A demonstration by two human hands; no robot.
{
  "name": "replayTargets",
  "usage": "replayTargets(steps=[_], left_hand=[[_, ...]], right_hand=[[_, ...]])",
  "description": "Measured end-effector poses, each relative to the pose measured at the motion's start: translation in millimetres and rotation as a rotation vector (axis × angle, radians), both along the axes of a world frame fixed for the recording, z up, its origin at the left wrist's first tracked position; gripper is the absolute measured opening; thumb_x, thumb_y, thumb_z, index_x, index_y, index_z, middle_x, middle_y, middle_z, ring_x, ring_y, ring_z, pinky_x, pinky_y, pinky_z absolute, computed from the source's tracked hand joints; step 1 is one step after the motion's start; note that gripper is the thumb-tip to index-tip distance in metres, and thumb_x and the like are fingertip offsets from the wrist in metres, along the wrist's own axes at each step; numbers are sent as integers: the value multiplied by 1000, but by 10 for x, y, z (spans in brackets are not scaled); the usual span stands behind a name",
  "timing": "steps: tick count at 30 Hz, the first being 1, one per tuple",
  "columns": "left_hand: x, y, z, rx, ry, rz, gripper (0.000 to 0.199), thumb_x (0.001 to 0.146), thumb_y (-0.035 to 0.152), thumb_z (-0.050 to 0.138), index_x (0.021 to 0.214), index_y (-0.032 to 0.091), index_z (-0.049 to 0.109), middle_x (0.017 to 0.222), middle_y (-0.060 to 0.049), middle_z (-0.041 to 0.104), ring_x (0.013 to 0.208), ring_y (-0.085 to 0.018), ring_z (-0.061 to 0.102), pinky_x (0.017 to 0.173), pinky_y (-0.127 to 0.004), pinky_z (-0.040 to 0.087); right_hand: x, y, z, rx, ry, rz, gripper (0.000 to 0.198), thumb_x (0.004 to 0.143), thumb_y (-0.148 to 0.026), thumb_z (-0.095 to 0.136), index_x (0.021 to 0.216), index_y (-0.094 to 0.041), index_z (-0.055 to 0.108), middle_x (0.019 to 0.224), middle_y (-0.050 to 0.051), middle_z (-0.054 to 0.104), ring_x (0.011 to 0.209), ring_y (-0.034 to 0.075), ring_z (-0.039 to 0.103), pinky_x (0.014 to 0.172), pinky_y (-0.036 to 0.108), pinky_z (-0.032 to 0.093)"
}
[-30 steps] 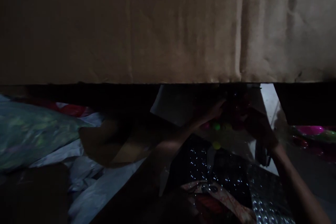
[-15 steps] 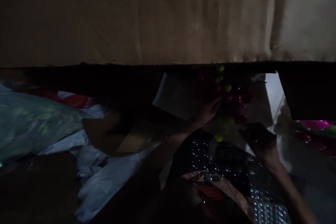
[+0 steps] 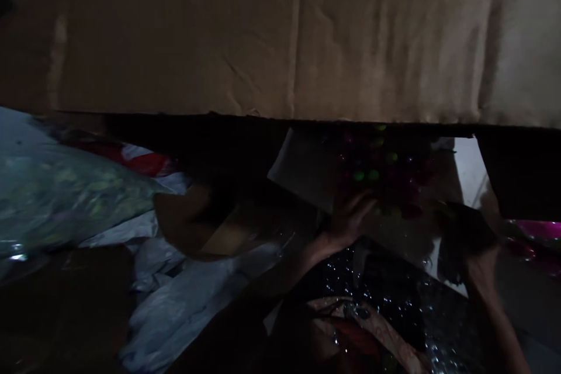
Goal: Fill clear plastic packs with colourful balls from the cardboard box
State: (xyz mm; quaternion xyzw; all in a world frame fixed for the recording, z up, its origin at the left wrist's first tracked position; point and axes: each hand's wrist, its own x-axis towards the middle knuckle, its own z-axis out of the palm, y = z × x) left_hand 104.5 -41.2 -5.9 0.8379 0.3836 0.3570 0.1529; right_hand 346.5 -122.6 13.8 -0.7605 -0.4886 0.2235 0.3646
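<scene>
The scene is very dark. My left hand (image 3: pixel 348 219) reaches up under a clear bag of small pink and green balls (image 3: pixel 381 172) and cups its lower left side. My right hand (image 3: pixel 467 231) is a dark shape at the bag's lower right edge; its fingers cannot be made out. The bag's top is hidden behind the lower edge of a big cardboard sheet (image 3: pixel 280 35). A sparkly dark cloth (image 3: pixel 385 298) lies below both arms.
The cardboard sheet fills the upper half of the view. A large clear plastic bag (image 3: pixel 56 193) of greenish items lies at left, with white plastic sheeting (image 3: pixel 175 310) beside it. Something pink (image 3: pixel 532 228) shows at the right edge.
The bag of balls has risen further behind the cardboard edge. My left hand has shifted from its side to underneath it. The view has swung a little to the left.
</scene>
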Motion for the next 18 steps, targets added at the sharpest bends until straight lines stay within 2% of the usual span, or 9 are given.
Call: replayTargets(steps=[2,4,6,7,9,11,13,16,18], left_hand=[[180,-143,65,-62,-64,-93,33,90,20,57,123,18,62,119,-10,65,110,-23,61,95,-41,51],[372,-235,113,-315,-229,-196,36,95,25,52,129,17,57,119,-9,65,108,-17,62,93,-30,54],[494,-225,129,-533,-314,-262,37,98,30,45,132,17,55,122,-8,64,112,-13,61,96,-24,53],[510,-173,127,-573,-287,-271,39,99,31,44,134,19,54,127,-7,62,117,-14,59,101,-25,50],[448,25,120,-537,-166,-201,41,99,34,44,138,24,52,135,-6,57,124,-19,55,109,-35,46],[296,318,127,-490,-98,-68,41,98,33,45,137,25,54,134,-6,57,121,-23,57,108,-43,46],[121,643,155,-515,-139,42,38,97,30,43,131,21,59,126,-6,63,116,-22,60,104,-42,48],[-46,1055,191,-529,-173,141,30,94,23,46,117,18,65,117,-5,67,110,-19,62,100,-35,50],[-47,1235,177,-522,-133,135,27,93,20,47,112,18,66,111,-5,69,106,-17,64,96,-33,51]], right_hand=[[67,47,17,-37,95,15,42,85,-50,58,110,-18,69,106,10,67,83,22,67,60,28,53],[63,30,-17,-102,233,93,41,82,-46,64,113,-20,69,101,8,68,75,21,67,56,27,53],[77,-18,-92,-114,225,134,39,82,-43,65,113,-21,69,92,7,69,66,19,65,53,27,52],[107,-35,-138,-93,153,124,37,83,-43,64,111,-21,70,87,7,69,63,19,64,51,28,51],[202,-18,-231,-36,-5,70,36,86,-46,59,108,-20,70,88,9,68,67,21,63,54,31,50],[297,75,-310,20,-135,91,42,90,-51,52,108,-17,69,98,12,67,81,25,65,63,34,51],[334,211,-365,70,-269,126,50,91,-56,49,106,-12,68,107,15,65,93,28,64,70,38,51],[278,384,-378,110,-435,193,48,91,-57,50,101,-14,69,104,13,66,85,26,65,62,34,47],[224,449,-329,127,-490,259,45,95,-53,43,101,-18,70,100,9,67,79,23,64,57,30,44]])
